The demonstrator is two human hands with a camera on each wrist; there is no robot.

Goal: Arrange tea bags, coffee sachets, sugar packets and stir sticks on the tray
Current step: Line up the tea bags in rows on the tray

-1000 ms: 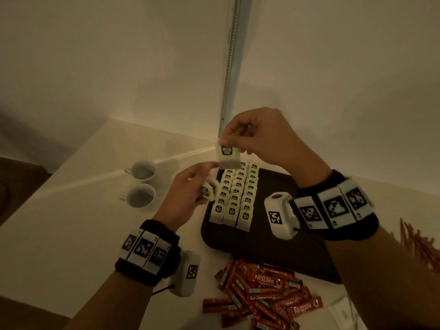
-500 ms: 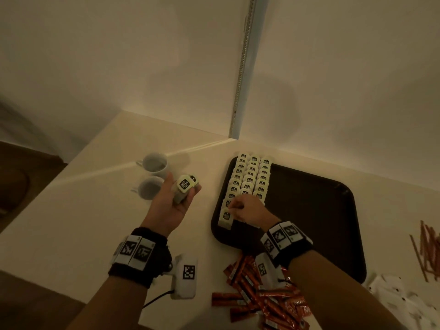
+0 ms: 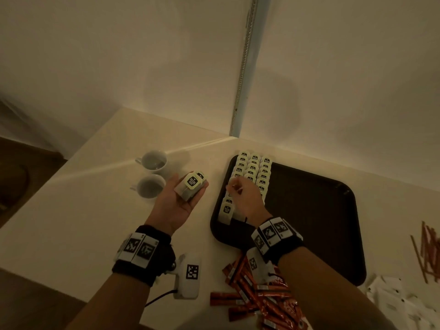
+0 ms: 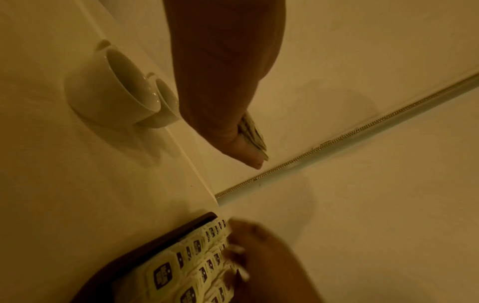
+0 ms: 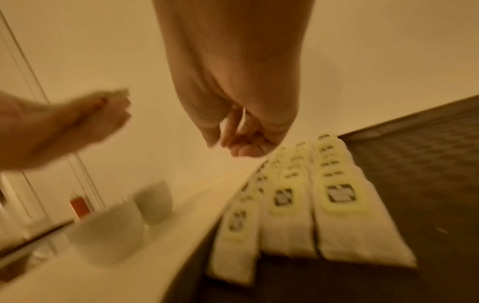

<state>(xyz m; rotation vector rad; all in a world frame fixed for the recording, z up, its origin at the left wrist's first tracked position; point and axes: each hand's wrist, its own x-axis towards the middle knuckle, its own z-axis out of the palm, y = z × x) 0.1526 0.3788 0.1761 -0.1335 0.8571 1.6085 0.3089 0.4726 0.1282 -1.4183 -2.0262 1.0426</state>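
Observation:
My left hand (image 3: pixel 190 194) is palm up left of the dark tray (image 3: pixel 309 222) and holds a small stack of tea bags (image 3: pixel 192 185); in the left wrist view the thumb presses on that stack (image 4: pixel 255 133). Three rows of tea bags (image 3: pixel 252 172) lie along the tray's left side. My right hand (image 3: pixel 238 189) hovers over those rows with loosely curled fingers (image 5: pixel 241 141) and holds nothing. Red coffee sachets (image 3: pixel 262 303) lie in a heap in front of the tray. Stir sticks (image 3: pixel 428 253) and white sugar packets (image 3: pixel 400 303) lie to its right.
Two white cups (image 3: pixel 152 175) stand just left of my left hand. The wall runs right behind the tray, with a metal strip (image 3: pixel 242 67) in the corner. The table's left edge (image 3: pixel 59 175) drops to a dark floor. The tray's right part is bare.
The right hand took a tea bag down from the left hand and laid it at the front of the left row. It has since let go and lifted. The left hand sank leftward.

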